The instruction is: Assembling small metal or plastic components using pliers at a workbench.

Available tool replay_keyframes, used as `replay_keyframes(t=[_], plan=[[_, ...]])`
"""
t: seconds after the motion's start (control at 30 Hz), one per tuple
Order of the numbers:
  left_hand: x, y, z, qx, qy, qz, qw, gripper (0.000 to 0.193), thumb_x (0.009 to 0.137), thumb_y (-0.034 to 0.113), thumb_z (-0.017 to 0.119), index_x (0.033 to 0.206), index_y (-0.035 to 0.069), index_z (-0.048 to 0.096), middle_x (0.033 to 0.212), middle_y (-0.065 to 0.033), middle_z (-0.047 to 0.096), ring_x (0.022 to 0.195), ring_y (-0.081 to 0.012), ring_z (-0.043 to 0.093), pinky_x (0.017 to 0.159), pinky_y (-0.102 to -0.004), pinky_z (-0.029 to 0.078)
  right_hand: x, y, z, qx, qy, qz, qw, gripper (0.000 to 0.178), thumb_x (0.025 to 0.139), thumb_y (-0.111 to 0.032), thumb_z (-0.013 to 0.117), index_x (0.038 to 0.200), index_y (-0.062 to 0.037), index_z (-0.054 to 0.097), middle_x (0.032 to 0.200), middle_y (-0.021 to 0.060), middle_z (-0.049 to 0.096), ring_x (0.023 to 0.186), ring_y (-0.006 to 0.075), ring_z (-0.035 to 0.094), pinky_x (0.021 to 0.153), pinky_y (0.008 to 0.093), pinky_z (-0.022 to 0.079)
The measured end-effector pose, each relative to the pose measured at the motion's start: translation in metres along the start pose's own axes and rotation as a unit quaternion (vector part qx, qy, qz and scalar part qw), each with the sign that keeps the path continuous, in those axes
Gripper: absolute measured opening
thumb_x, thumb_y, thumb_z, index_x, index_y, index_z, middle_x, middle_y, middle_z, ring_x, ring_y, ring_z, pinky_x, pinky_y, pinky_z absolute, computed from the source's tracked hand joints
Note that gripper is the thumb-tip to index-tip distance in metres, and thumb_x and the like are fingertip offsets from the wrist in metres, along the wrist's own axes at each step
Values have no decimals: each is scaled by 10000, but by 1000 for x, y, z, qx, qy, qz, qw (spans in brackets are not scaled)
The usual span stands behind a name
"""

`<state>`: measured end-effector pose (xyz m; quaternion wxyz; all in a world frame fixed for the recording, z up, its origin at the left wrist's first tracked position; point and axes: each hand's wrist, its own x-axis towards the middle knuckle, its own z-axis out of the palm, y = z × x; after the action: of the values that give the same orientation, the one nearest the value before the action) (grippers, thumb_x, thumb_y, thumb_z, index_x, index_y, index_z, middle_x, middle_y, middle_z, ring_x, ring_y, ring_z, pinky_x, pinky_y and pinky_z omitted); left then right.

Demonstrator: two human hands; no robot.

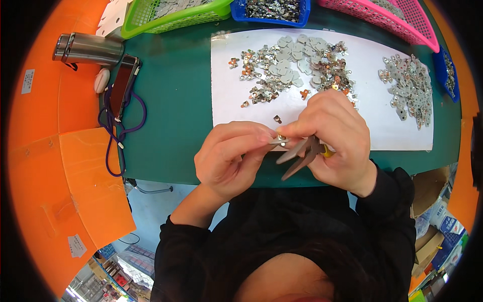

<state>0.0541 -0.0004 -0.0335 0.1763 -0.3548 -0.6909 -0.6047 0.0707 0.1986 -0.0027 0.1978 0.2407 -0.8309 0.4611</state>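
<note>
The two hands meet close together above the near edge of a white sheet (229, 113) laid on a green surface (171, 116). The left hand (224, 158) pinches a small metal part (279, 141) between thumb and fingers. The right hand (344, 143) is closed around a yellow-handled hand tool (302, 160), its two metal blades apart and directed toward the left hand; the thumb of the same hand reaches the metal part, though whether it presses on it cannot be determined. One loose piece (277, 119) lies on the sheet just beyond the fingers. Farther back rests a mixed heap (289, 63) of grey plates and silver and copper-coloured fittings; a separate pile (410, 88) lies to the right. Along the far side stand a green basket (186, 21), a blue tray (271, 22) and a pink basket (397, 27), all holding pieces. At left are a steel flask (93, 49) and a phone (124, 85) with a purple cord (144, 113).
</note>
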Motion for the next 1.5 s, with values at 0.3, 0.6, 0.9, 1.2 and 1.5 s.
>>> replay_keyframes(t=[0.3, 0.6, 0.9, 1.2, 1.5], plan=[[-12, 11, 20, -79, 18, -83, 993, 209, 841, -130, 682, 1032, -57, 639, 1060, -210, 691, 925, -246, 707, 793, -309, 585, -8, 0, 4, -16, 29, -20, 999, 213, 656, 35, 751, 844, -44, 688, 737, 59, 585, 671, 250, 553, 606, 329, 426], [-8, 6, 26, -194, 111, -197, 954, 188, 963, -62, 573, 1141, -56, 632, 1068, -168, 707, 982, -199, 685, 876, -288, 541, -7, -2, 1, 70, -14, 167, 983, 109, 808, -19, 716, 849, 3, 617, 737, 54, 576, 639, 126, 515, 590, 253, 395], [2, 13, 22, -241, 127, -250, 929, 131, 965, -33, 590, 1096, -39, 598, 1039, -159, 705, 943, -177, 681, 864, -284, 541, 6, -8, -38, 384, -310, 425, 759, 446, 1046, -363, 495, 776, -22, 595, 701, -2, 575, 647, 76, 516, 611, 242, 440], [4, 20, 16, -235, 101, -235, 937, 140, 948, -78, 586, 1081, -33, 591, 1023, -135, 670, 967, -175, 666, 876, -280, 519, 16, -2, -43, 327, -387, 406, 761, 538, 1045, -406, 481, 671, -30, 573, 594, 14, 543, 567, 103, 514, 571, 256, 449], [4, 18, 15, -240, 77, -228, 940, 156, 938, -105, 578, 1075, -31, 593, 1018, -126, 652, 947, -167, 648, 867, -271, 503, 17, 1, -43, 266, -414, 370, 788, 446, 1044, -329, 485, 740, -28, 611, 615, 23, 577, 555, 97, 547, 544, 262, 452]])
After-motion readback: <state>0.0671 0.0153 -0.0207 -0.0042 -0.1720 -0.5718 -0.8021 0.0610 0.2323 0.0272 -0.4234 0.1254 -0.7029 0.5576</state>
